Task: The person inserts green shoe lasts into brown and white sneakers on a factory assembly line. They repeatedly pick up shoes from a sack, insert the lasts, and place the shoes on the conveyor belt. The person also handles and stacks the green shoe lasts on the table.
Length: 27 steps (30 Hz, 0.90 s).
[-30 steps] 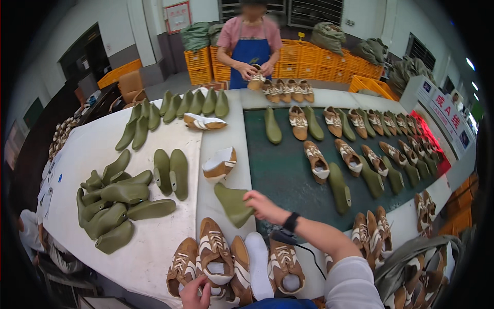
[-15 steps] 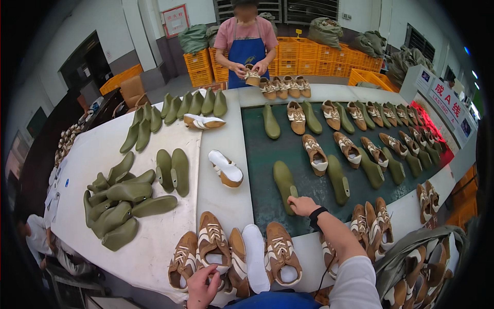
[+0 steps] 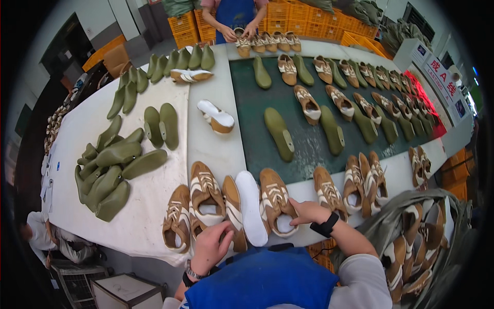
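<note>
My left hand (image 3: 210, 247) is at the heel of a brown-and-white sneaker (image 3: 205, 177), its fingers loosely bent with a gap between thumb and forefinger. To the right, my right hand (image 3: 307, 212) reaches the collar of another sneaker (image 3: 272, 188), thumb and forefinger apart at the heel opening. Between these two shoes stand a sneaker on its side (image 3: 235, 213) and a white-soled shoe (image 3: 251, 208) with its sole facing up. One more sneaker (image 3: 176, 219) is left of my left hand. A green shoe last (image 3: 278, 133) lies on the dark green surface beyond my right hand.
Green lasts (image 3: 110, 172) lie heaped on the white left table. Rows of sneakers and lasts cover the dark green belt (image 3: 303, 167). A sack of shoes (image 3: 411, 247) is at the lower right. Across the table a person in a blue apron (image 3: 234, 13) handles a sneaker.
My right hand has let go of the green last and come back to the sneaker near me. My left hand stays by the same shoe heel. The view has tilted downward.
</note>
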Each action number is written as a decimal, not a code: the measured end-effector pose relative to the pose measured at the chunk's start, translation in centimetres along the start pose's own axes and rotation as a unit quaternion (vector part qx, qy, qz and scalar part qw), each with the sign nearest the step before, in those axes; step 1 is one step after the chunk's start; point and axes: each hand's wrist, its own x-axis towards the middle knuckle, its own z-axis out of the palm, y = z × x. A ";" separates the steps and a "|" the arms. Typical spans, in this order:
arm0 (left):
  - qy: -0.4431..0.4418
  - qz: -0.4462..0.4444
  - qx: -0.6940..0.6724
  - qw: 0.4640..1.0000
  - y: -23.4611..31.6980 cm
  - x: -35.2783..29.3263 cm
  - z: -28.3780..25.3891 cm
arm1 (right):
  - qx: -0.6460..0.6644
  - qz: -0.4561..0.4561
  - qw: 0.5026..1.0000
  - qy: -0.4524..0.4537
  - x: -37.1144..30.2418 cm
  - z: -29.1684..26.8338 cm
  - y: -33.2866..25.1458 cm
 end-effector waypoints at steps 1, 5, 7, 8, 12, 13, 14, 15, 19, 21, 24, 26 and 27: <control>-0.032 0.001 -0.021 0.999 0.0 0.2 0.4 | 0.035 0.032 0.999 0.020 -0.6 1.6 -0.5; -0.100 0.055 -0.028 0.993 0.7 2.3 3.0 | 0.061 0.084 0.962 0.252 -1.4 4.6 -2.7; -0.089 0.098 0.012 0.991 1.5 3.4 4.5 | 0.079 0.069 0.938 0.331 -2.1 4.2 -4.0; -0.073 0.119 0.043 0.989 2.1 4.0 5.5 | 0.082 0.077 0.927 0.359 -2.6 3.9 -4.6; -0.067 0.105 0.132 0.983 3.0 5.7 7.8 | 0.159 -0.031 0.855 0.492 -4.7 3.0 -7.4; -0.022 0.123 0.110 0.986 2.8 5.9 7.8 | 0.178 -0.041 0.843 0.506 -5.3 2.9 -7.7; 0.000 0.129 0.074 0.989 2.5 6.0 7.8 | 0.193 -0.035 0.831 0.521 -5.5 2.7 -7.8; 0.021 0.133 0.038 0.990 2.3 6.0 7.7 | 0.200 -0.045 0.820 0.535 -5.7 2.6 -8.0; 0.052 0.051 -0.111 0.991 1.7 5.9 6.9 | 0.350 0.000 0.819 0.455 -6.1 1.5 -8.5; 0.036 0.021 -0.115 0.992 1.8 5.9 6.6 | 0.324 -0.011 0.825 0.462 -6.7 0.7 -9.3; 0.045 0.036 -0.056 0.997 2.2 6.2 6.0 | 0.227 -0.035 0.837 0.497 -8.7 -0.5 -11.0; 0.060 0.051 -0.028 0.996 2.4 6.5 5.5 | 0.164 -0.076 0.831 0.526 -9.4 -1.3 -12.1; 0.076 0.088 -0.017 0.993 2.5 6.5 5.3 | 0.146 -0.099 0.825 0.536 -9.6 -1.7 -12.5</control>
